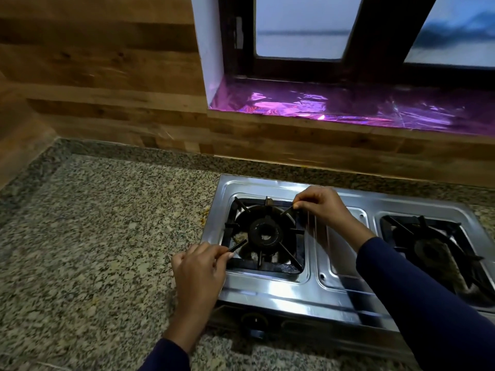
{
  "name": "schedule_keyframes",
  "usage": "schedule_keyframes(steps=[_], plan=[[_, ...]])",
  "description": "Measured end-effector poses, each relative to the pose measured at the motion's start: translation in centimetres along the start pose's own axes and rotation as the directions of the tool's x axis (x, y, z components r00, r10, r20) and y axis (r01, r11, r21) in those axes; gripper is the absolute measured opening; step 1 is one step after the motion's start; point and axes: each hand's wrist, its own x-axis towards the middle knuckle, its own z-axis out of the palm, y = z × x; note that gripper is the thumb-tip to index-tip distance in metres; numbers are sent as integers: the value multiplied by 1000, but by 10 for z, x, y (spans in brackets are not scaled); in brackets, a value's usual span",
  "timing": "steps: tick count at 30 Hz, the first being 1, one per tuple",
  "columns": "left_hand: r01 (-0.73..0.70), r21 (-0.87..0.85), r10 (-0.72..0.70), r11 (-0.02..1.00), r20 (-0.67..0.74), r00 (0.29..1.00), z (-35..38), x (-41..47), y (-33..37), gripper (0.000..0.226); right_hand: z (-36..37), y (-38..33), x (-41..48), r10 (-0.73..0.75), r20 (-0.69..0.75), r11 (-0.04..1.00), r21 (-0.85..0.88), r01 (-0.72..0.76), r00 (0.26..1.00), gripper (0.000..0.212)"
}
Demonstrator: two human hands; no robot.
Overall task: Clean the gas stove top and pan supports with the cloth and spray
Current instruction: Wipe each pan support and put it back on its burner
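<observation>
A two-burner stainless steel gas stove [316,279] sits on a speckled granite counter. The black left pan support [290,259] lies over the left burner [265,232]. My left hand [199,266] pinches the support's near-left prong at its corner. My right hand [325,206] pinches the far-right prong. A second black pan support [439,236] covers the right burner, with my right forearm in a dark blue sleeve passing in front of it. No cloth or spray bottle is in view.
The granite counter [101,236] stretches to the left of the stove. A wood-panelled wall [107,84] runs behind it. A window sill covered in shiny purple foil [348,105] lies behind the stove. A stove knob [255,321] faces front.
</observation>
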Motion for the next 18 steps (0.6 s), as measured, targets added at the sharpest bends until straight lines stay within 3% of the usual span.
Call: schedule_keyframes(steps=[9, 18], plan=[[-34, 26, 33, 999, 12, 999, 0, 4, -1, 9, 1, 1, -9, -4, -35, 992, -125, 0, 999, 10], [-66, 3, 66, 998, 7, 998, -2, 0, -4, 11, 3, -6, -22, 21, -72, 986, -166, -33, 997, 25]])
